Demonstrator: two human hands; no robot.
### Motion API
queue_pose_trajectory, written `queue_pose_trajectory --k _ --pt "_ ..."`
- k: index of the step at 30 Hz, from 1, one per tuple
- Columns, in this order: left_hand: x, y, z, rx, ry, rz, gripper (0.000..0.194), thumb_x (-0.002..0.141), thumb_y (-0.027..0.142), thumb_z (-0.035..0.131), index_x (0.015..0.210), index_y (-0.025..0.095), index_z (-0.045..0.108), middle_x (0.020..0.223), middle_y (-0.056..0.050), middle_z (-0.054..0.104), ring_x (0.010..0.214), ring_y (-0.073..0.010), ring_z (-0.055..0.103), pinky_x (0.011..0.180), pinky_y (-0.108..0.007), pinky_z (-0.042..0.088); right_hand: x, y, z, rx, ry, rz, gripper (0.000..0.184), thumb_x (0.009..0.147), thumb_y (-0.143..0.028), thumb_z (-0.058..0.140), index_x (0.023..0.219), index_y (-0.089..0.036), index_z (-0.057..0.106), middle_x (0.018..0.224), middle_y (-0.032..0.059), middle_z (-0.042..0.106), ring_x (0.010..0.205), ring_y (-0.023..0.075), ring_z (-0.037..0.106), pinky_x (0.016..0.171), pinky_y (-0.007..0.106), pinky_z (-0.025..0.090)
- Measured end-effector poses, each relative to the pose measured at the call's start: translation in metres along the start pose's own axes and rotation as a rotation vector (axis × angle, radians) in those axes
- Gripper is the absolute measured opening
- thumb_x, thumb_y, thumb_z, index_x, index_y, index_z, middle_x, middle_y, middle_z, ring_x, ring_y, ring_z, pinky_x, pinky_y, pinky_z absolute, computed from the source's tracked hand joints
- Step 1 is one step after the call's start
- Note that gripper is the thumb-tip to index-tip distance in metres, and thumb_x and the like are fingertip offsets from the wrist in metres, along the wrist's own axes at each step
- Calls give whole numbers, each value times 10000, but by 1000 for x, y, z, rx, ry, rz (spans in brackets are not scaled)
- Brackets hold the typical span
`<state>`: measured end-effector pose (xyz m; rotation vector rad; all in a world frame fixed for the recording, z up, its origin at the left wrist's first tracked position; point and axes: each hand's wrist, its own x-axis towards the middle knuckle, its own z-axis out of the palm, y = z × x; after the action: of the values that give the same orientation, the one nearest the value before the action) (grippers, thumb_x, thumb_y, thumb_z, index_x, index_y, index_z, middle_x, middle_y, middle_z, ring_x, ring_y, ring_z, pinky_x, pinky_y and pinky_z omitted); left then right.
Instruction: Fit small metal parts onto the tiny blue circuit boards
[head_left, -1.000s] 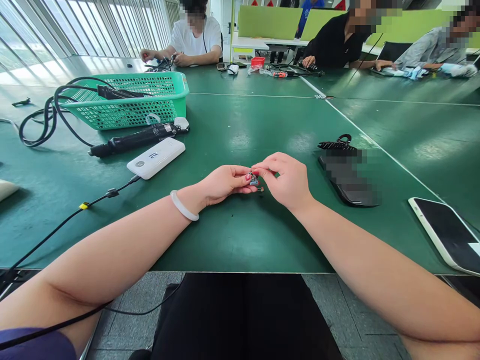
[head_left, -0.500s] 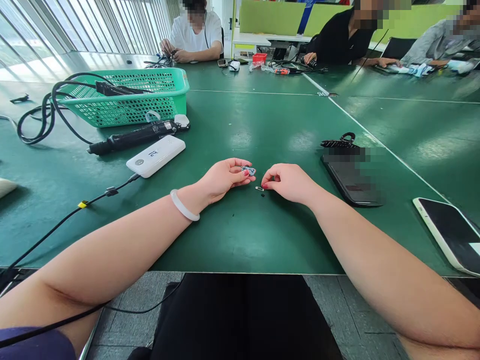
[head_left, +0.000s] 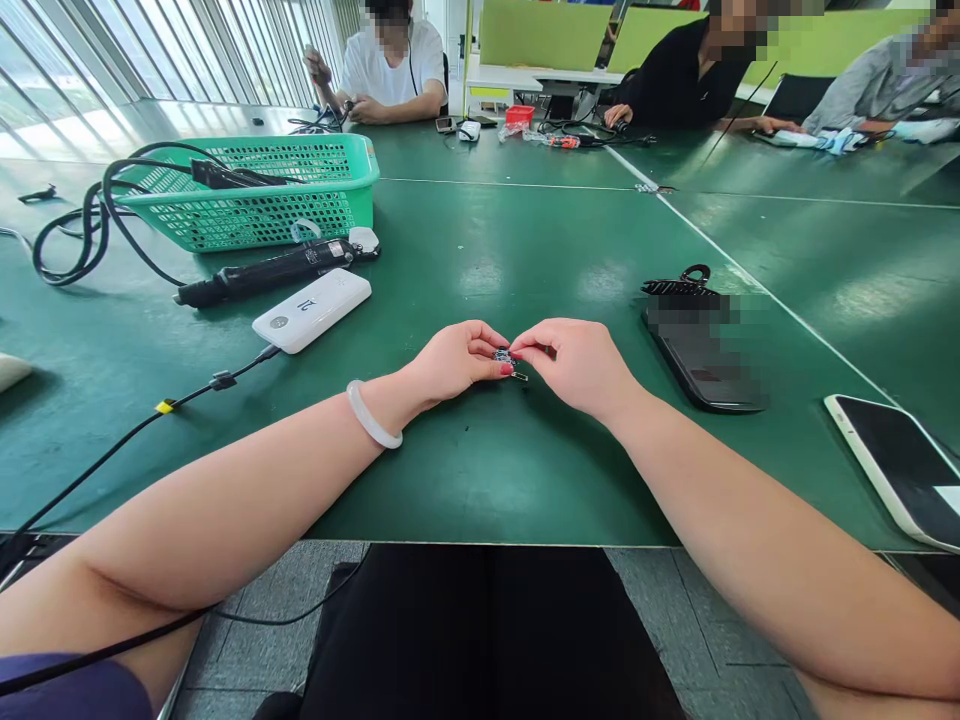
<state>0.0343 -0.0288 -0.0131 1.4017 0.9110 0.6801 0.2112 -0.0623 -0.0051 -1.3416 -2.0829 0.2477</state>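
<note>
Smooth green tabletop (head_left: pixel 465 480) spreads beneath a perforated plastic basket (head_left: pixel 262 215), far left. Near centre, the left hand (head_left: pixel 454 365), fingers curled, pinches a tiny patterned piece (head_left: pixel 504 356); the right hand (head_left: pixel 574 362), thumb and forefinger nearly closed, meets its edge.

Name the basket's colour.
Light green, closer to mint; the basket shows best in the head view.

Right hand (head_left: pixel 574 362), apart from the small part (head_left: pixel 504 356) half a second ago, is back at it, fingertips pinched together. Across the table, white-shirted person's (head_left: pixel 394 75) hand is now raised.
</note>
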Motion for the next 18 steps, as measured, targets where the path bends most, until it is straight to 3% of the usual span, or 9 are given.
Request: queue_pose_trajectory --k 8,13,15,18 --pt "-2 3 1 -70 19 -16 213 673 42 707 826 109 574 712 -36 686 696 -115 640 796 -332 495 -1 -6 6 70 47 -28 244 859 -251 517 729 -222 721 842 31 699 786 171 613 696 310 459" --pt "2 6 -2 -322 69 -77 114 771 42 620 855 102 569 788 -44 679 774 -107 658 850 -290 495 1 1 -2 164 125 104 223 856 -259 504 864 -216 723 856 32 703 773 162 612 681 301 455" --pt "4 6 -5 -413 127 -83 63 810 66 585 859 104 574 847 -50 676 796 -94 656 869 -264 490 1 7 -9 144 54 172 193 825 -284 542 849 -216 721 781 22 688 690 149 588 640 295 442" --pt "6 5 -7 -441 185 -58 84 802 63 596 869 108 573 873 -52 673 795 -90 653 883 -270 488 0 15 -18 63 -298 152 136 719 -314 659 813 -239 723 683 -11 636 572 119 514 552 272 397"
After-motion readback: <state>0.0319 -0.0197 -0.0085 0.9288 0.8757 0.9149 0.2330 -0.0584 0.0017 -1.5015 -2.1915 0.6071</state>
